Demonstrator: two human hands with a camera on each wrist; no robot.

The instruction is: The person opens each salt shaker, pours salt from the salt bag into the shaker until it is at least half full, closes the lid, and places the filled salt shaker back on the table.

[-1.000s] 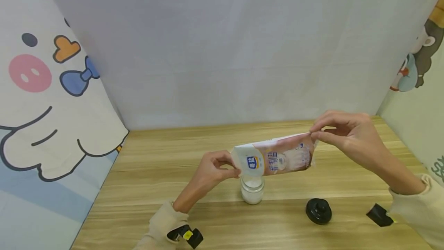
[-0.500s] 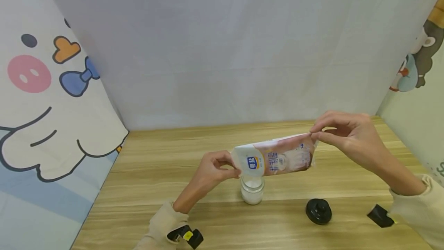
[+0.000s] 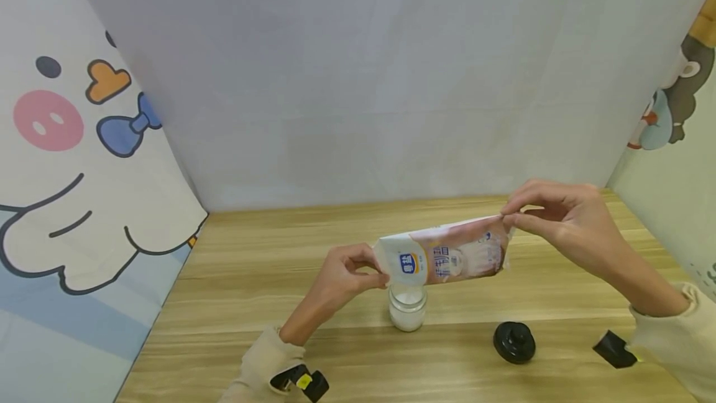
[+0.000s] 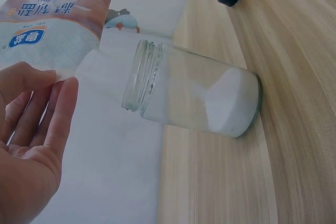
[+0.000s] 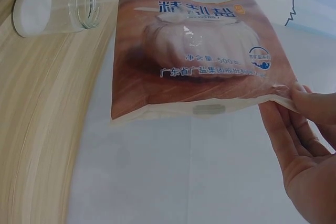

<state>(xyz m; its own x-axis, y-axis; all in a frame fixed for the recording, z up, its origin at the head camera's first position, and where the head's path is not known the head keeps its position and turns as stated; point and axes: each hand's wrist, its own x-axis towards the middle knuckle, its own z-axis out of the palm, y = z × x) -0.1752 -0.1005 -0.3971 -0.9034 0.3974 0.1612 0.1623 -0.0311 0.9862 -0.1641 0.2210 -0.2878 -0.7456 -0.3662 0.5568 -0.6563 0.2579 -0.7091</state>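
A brown and pale-blue bag of salt (image 3: 447, 254) hangs tilted above the table, its left end lower and over the mouth of a glass jar (image 3: 407, 314). My left hand (image 3: 351, 271) pinches the bag's lower-left end between thumb and fingers. At the raised far corner, my right hand (image 3: 565, 216) pinches the bag's edge. In the left wrist view, white salt (image 4: 228, 103) lies heaped at the jar's bottom, and a faint pale streak shows between bag and jar mouth. The jar stands upright and uncapped on the table.
A black lid (image 3: 514, 342) with a knob lies on the wooden table (image 3: 235, 303), right of the jar. A pale cloth wall (image 3: 358, 111) rises behind the table. Cartoon-printed panels stand at the left and right sides.
Both hands and the bag keep nearly the same place and tilt. The whole head view shifts only very slightly; jar and lid stay where they were.
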